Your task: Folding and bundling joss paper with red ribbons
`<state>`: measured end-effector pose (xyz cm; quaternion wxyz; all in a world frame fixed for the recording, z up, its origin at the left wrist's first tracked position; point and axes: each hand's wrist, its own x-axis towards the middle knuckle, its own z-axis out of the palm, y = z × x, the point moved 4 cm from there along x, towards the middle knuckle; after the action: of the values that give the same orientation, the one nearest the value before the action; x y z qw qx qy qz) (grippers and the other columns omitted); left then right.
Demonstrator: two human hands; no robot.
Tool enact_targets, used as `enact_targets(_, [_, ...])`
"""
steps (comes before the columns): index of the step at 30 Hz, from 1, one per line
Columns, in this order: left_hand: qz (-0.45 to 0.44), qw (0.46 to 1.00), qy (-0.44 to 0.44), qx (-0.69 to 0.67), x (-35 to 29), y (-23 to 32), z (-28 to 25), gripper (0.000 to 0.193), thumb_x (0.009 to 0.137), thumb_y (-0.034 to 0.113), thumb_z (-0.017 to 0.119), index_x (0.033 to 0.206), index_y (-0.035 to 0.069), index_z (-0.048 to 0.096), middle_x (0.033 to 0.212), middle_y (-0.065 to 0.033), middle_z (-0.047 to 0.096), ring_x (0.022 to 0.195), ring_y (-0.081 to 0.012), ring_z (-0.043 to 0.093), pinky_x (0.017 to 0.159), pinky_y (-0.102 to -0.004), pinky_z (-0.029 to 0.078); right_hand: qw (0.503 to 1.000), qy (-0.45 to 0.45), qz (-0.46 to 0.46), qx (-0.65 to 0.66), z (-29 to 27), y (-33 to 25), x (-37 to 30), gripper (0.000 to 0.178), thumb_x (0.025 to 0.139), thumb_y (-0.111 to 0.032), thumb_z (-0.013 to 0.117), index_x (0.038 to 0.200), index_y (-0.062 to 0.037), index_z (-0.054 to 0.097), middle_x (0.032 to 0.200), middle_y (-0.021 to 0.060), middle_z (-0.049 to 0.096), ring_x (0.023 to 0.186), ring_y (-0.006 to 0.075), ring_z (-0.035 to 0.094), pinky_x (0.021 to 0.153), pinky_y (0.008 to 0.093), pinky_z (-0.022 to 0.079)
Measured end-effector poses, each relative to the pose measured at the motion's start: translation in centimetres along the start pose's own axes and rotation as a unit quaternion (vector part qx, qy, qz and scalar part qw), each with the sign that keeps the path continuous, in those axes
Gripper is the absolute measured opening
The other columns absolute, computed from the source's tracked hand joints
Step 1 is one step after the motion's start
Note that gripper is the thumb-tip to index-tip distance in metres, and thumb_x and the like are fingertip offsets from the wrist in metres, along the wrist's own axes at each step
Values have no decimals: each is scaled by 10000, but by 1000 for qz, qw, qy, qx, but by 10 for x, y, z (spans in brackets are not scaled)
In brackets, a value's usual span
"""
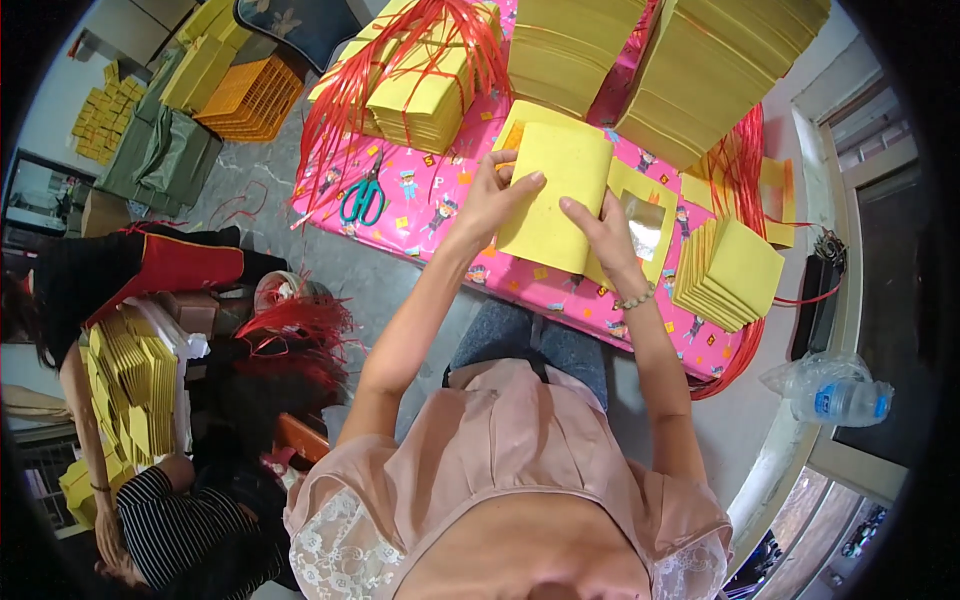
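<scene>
Both the left hand [487, 203] and right hand [612, 243] grip matte, gently curved, rectangular yellow paper [562, 170].

The paper sheet [558, 195] is plain yellow; the paper stacks [575, 55] match it. The tablecloth [400, 218] is bright pink, printed with multicoloured cartoon figures and small yellow squares. The strands [335, 105] are glossy red. The scissors [371, 185] have green handles. The crate [250, 98] is orange. The blouse [500, 440] is pale pink with white floral lace [345, 550]; the jeans [500, 335] are blue. A co-worker's shirt [170, 535] carries black and white stripes. The bottle [850, 402] is clear with a blue label.
</scene>
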<state>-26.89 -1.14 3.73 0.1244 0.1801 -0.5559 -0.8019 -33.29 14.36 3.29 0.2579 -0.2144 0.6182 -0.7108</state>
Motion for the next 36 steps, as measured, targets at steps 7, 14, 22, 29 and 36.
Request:
enact_targets(7, [-85, 990, -110, -10, 6, 0, -2, 362, 952, 207, 561, 1205, -48, 517, 1079, -100, 628, 929, -146, 624, 795, -287, 513, 993, -31, 81, 76, -2, 12, -1, 421, 903, -170, 642, 1248, 31, 508, 1142, 99, 625, 993, 134, 619, 856, 271, 509])
enact_targets(14, [-80, 989, -121, 39, 3, 4, 4, 363, 954, 159, 528, 1259, -32, 486, 1125, -97, 616, 995, -156, 600, 868, -309, 487, 993, -31, 78, 81, -5, 10, -2, 414, 903, -165, 643, 1244, 28, 512, 1138, 89, 626, 993, 136, 618, 853, 273, 509])
enact_targets(22, [102, 990, -89, 33, -19, 0, 17, 431, 958, 107, 476, 1350, -28, 359, 1264, -121, 514, 1154, -176, 495, 978, -313, 402, 999, -31, -16, -24, -1, -5, -15, 497, 868, -85, 676, 1288, 27, 435, 1197, 89, 582, 1074, 147, 570, 902, 290, 479])
enact_targets(29, [214, 973, -41, 71, -38, 3, 24, 383, 966, 97, 490, 1308, -42, 386, 1186, -123, 538, 1101, -163, 507, 936, -295, 420, 998, -37, -41, -36, -2, -14, -25, 500, 852, -75, 690, 1282, 1, 446, 1183, 82, 589, 1071, 148, 576, 908, 291, 480])
enact_targets(36, [240, 963, -29, 116, -58, 10, 28, 285, 955, 62, 485, 1219, -27, 421, 1064, -128, 580, 980, -157, 546, 840, -298, 451, 998, -26, -39, -37, -6, -15, -37, 473, 847, -66, 695, 1262, 0, 475, 1179, 86, 601, 1063, 152, 585, 899, 299, 486])
